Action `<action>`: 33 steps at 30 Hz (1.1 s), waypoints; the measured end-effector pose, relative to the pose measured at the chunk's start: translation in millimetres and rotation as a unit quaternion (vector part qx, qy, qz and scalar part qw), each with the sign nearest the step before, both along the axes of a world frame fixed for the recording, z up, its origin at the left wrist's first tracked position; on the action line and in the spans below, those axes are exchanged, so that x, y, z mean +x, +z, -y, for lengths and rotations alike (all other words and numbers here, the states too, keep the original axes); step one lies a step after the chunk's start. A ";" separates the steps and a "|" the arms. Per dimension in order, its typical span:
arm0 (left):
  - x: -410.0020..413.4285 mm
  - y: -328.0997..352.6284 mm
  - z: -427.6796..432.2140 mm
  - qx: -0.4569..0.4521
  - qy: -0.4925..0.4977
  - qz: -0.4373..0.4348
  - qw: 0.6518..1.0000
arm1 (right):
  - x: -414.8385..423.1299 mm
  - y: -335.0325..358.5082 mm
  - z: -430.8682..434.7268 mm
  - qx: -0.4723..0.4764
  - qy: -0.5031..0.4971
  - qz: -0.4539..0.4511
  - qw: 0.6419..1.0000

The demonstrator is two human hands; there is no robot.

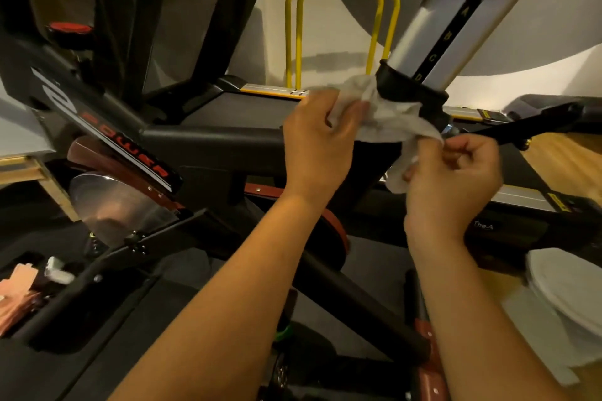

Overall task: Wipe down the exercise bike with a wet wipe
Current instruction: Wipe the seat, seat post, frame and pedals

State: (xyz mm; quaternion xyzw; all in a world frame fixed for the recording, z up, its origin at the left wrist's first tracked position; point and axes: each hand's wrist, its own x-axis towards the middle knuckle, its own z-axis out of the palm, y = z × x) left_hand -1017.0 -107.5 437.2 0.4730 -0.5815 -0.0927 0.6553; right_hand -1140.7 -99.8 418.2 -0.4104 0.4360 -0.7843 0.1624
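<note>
Nearest, 2 bare forearms reach up from the bottom edge. The left hand (321, 137) curls its fingers round the upper bunch of the wet wipe (387, 114), and the right hand (452, 179) pinches its lower tail. Wipe: white, crumpled, stretched between both hands, draped against the black collar (407, 88) of the exercise bike (211, 140), where the silver lettered post (456, 32) enters the frame. Flywheel (120, 205): silver, low at left. Farther back, 2 yellow hoop rails (288, 42) stand before a pale wall.
</note>
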 end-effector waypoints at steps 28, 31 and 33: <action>-10.4 -56.9 -9.7 0.195 0.151 0.083 0.965 | 23.0 -17.5 33.7 0.209 0.339 0.270 0.877; -3.6 -93.2 -16.4 0.286 0.152 0.044 0.945 | 43.5 -58.5 21.1 0.315 0.306 0.183 0.879; 1.5 -104.9 -22.5 0.330 0.138 0.016 0.934 | 47.5 -73.6 15.9 0.339 0.312 0.165 0.872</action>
